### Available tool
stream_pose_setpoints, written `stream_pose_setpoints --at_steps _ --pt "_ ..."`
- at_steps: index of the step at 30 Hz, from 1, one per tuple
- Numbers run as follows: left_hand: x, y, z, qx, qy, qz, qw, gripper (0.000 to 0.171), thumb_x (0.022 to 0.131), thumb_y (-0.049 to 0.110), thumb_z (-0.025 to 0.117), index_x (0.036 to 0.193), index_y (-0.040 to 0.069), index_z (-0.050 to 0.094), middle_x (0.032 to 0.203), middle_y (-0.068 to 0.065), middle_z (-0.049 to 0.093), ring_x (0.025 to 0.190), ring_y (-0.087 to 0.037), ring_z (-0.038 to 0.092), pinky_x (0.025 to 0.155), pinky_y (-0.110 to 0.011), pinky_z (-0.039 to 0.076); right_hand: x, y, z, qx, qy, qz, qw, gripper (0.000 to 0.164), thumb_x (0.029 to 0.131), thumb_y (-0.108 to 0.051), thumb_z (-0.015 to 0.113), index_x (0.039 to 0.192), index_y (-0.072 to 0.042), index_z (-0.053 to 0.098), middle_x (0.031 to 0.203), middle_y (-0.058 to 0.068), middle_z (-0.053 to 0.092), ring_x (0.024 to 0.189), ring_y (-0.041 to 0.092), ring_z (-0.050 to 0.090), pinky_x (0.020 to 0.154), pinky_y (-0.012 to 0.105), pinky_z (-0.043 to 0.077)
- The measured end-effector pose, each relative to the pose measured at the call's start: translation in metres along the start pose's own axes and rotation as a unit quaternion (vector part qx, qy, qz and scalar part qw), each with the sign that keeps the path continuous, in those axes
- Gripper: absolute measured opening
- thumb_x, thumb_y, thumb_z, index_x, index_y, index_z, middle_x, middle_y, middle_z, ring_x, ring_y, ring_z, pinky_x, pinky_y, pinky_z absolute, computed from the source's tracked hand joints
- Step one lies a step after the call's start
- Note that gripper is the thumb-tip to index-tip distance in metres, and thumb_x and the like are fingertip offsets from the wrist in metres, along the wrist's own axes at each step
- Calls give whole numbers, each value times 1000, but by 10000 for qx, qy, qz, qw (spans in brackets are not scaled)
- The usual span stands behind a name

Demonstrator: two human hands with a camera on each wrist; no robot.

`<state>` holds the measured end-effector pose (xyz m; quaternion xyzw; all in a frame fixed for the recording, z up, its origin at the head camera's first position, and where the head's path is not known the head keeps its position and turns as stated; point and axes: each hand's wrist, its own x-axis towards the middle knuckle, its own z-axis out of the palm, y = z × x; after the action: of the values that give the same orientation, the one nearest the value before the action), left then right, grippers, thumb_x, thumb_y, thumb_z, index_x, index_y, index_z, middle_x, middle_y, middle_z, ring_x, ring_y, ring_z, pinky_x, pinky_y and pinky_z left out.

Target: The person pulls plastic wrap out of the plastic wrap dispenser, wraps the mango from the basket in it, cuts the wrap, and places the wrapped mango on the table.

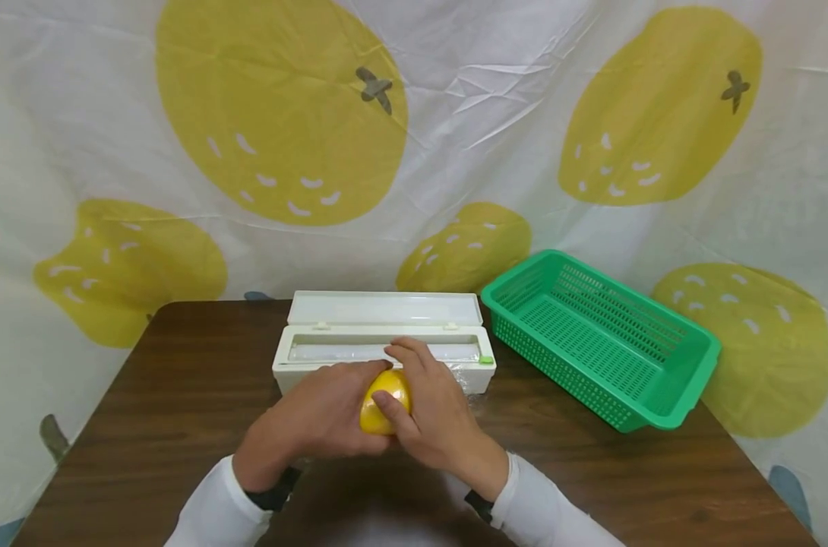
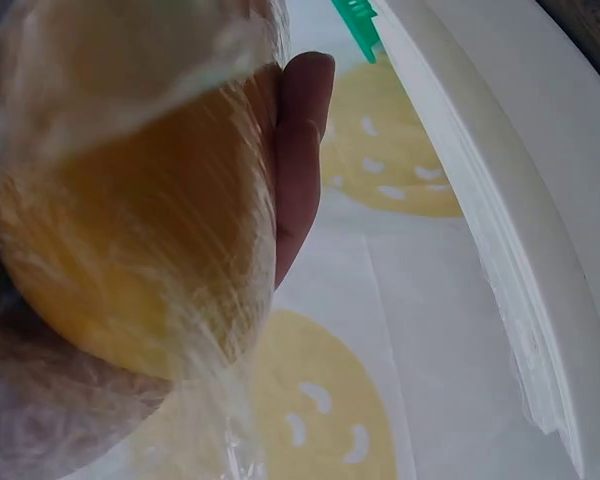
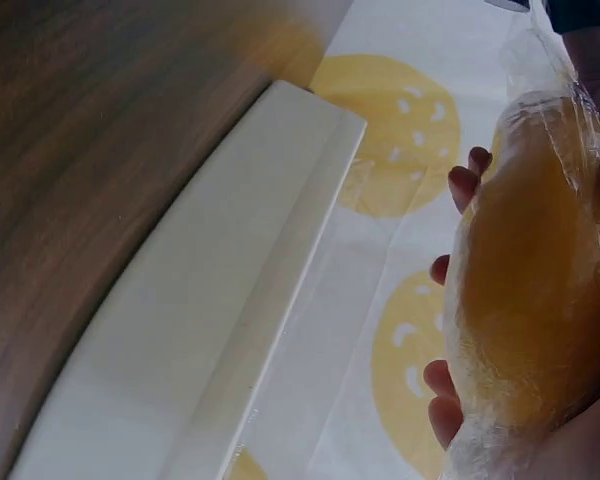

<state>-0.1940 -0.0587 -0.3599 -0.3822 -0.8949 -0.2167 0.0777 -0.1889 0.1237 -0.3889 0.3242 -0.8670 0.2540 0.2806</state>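
Note:
A smooth yellow fruit, its exact kind unclear, is held between both hands in front of the dispenser. Clear plastic wrap covers it, creased and bunched at its ends in the wrist views. My left hand grips the fruit from the left side. Across from it, my right hand curls around the right side, the thumb lying over the front of the fruit. Just behind the hands stands a white wrap dispenser, lid raised, with a roll of film inside.
A green plastic basket sits at the back right of the brown wooden table. A green slider shows at the dispenser's right end. Behind the table hangs a white cloth printed with yellow fruit.

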Motion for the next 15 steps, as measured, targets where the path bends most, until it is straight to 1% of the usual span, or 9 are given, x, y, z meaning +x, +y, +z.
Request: stream_pose_setpoints --at_steps 6,10,15 --pt "0 1 -1 80 79 -18 9999 58 66 55 79 108 21 57 77 16 55 62 -4 50 55 -25 49 -1 2 1 409 220 136 9988 59 101 -52 39 126 -2 55 127 13 60 109 25 58 88 49 54" --pt "-1 3 -1 202 271 87 9994 61 66 53 79 111 19 57 77 15 56 62 -5 50 55 -26 50 -2 1 2 758 463 202 9958 50 99 -46 48 121 -2 57 123 12 61 105 21 59 82 45 58" --pt "-2 5 -3 372 498 276 9977 65 65 52 79 113 15 57 78 12 58 63 -7 50 56 -28 51 -3 3 7 1305 892 177 9873 37 93 -35 59 112 -3 61 120 12 64 101 20 61 75 41 60"
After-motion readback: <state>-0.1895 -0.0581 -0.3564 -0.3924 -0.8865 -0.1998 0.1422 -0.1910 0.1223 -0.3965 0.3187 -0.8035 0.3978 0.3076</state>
